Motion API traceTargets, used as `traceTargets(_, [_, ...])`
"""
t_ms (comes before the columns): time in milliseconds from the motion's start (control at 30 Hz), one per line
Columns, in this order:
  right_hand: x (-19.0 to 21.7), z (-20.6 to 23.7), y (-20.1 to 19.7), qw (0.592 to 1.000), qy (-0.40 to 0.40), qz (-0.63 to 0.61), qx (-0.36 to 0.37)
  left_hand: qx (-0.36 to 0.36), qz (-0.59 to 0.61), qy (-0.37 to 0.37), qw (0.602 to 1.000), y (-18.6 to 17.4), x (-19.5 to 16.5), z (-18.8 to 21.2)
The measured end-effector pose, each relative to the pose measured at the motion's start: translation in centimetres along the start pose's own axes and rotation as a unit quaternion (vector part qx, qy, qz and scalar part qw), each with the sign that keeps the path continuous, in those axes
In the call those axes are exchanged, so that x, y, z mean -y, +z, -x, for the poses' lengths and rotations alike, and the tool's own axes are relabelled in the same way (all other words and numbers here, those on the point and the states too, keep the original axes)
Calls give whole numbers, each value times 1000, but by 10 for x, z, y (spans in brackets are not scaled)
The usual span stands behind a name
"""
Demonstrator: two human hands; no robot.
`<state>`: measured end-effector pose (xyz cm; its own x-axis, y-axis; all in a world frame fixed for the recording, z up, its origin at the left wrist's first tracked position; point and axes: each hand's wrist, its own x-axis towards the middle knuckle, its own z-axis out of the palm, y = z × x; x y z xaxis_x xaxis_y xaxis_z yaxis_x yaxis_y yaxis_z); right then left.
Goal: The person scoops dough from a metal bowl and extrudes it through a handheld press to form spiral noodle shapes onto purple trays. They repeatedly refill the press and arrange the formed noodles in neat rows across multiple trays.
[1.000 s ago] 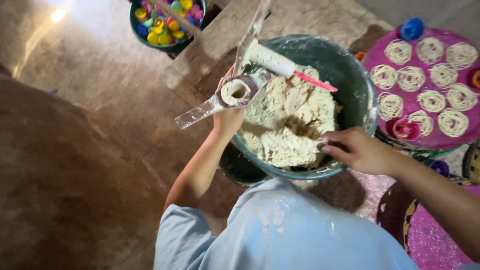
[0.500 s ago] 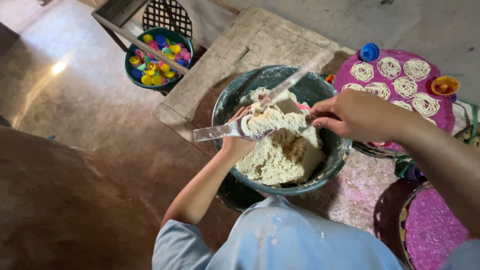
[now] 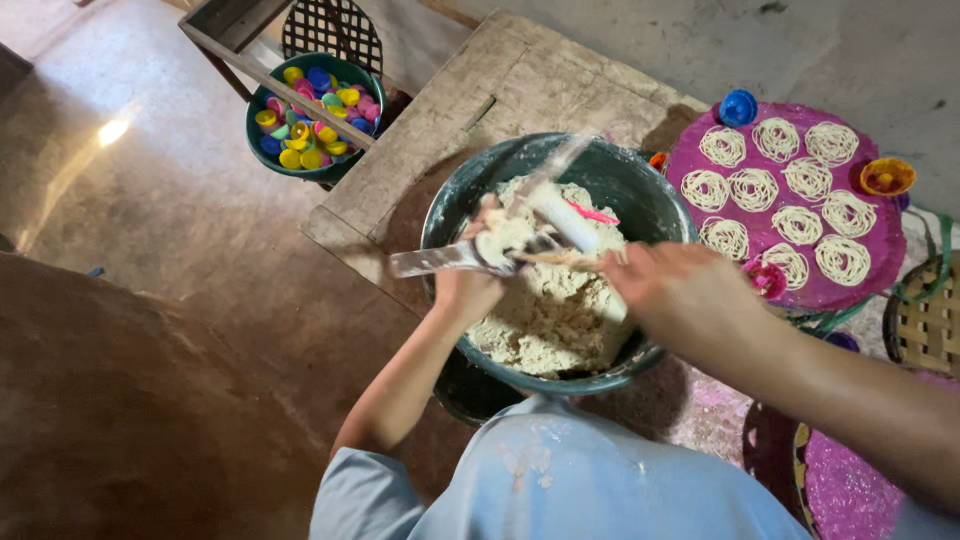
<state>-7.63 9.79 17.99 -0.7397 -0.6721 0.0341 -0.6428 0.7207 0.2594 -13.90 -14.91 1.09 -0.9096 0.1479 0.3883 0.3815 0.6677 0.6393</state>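
Observation:
A dark green bowl [image 3: 652,190] full of pale dough [image 3: 545,325] sits in front of me. My left hand [image 3: 466,290] grips a metal press [image 3: 430,261] and holds it level over the bowl, with its dough-smeared cylinder [image 3: 555,215] tilted up. My right hand [image 3: 672,290] reaches in from the right. Its fingertips are pinched on a bit of dough at the mouth of the press. A pink stick [image 3: 595,213] lies on the dough behind the press.
A worn wooden table [image 3: 480,100] stands behind the bowl. A purple round tray [image 3: 872,275] with several coiled noodle nests is at the right, with small coloured cups at its rim. A green bucket [image 3: 258,100] of coloured caps is at the back left. A woven tray [image 3: 925,325] is at the far right.
My right hand left the dough at the bowl's near right and came up to the press with dough. The view shifted, so the bowl sits lower in the frame.

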Motion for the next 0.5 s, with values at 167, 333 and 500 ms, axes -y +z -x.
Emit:
traceTargets(167, [13, -21, 34, 964, 169, -194, -60, -101, 124, 6, 987, 23, -11, -9])
traceTargets(333, [42, -18, 118, 926, 89, -204, -306, -43, 263, -94, 959, 32, -12, -12])
traceTargets(500, [12, 21, 117, 872, 149, -416, -207, -89, 239, -159, 954, 5, -2, -17])
